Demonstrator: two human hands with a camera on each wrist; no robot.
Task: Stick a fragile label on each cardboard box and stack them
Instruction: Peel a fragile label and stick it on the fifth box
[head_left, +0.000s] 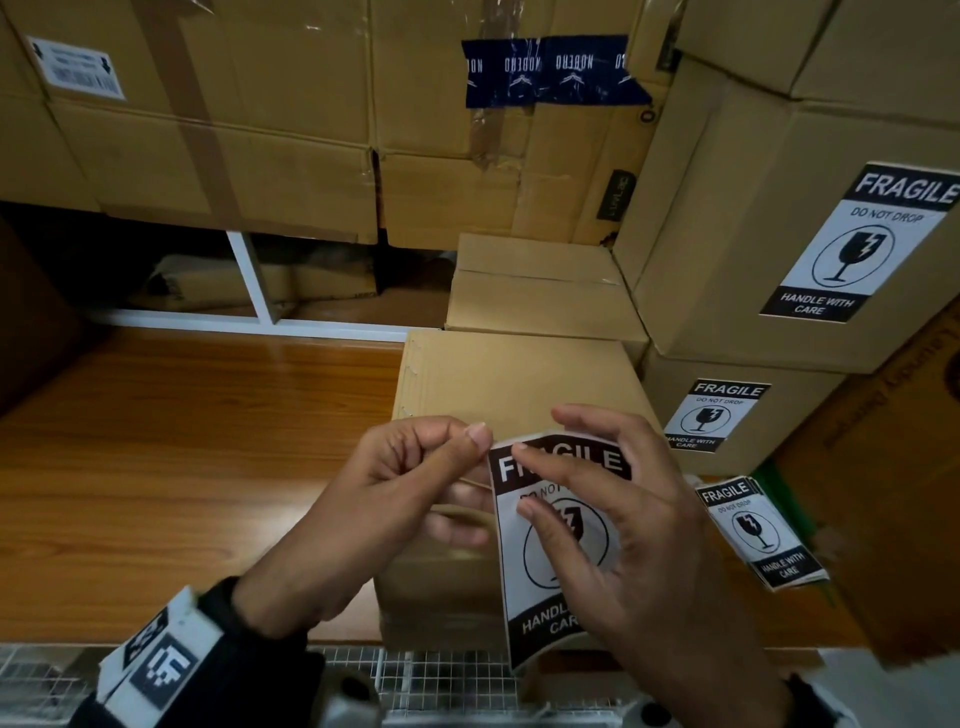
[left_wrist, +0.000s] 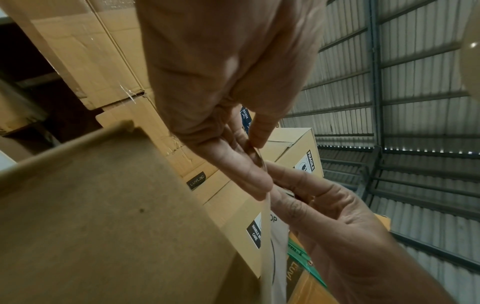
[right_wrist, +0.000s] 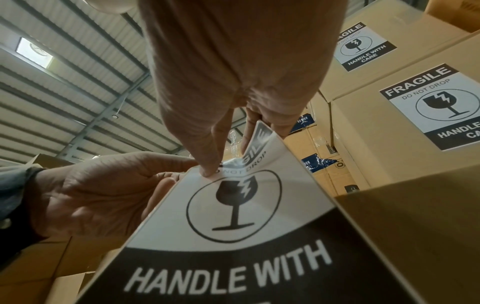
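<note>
Head view: the left hand (head_left: 410, 483) pinches the top-left corner of a fragile label (head_left: 558, 551) between thumb and forefinger; the right hand (head_left: 623, 519) holds the label's top edge, fingers curled round it, above a plain cardboard box (head_left: 514, 379) on the wooden table (head_left: 182, 441). Spare labels (head_left: 758, 530) lie at 3 o'clock; labelled boxes (head_left: 769, 291) are stacked at 2 o'clock.

Left wrist view: fingertips (left_wrist: 255, 139) pinch the label's corner.

Right wrist view: the label's top curls between the right hand's fingers (right_wrist: 207, 168).
</note>
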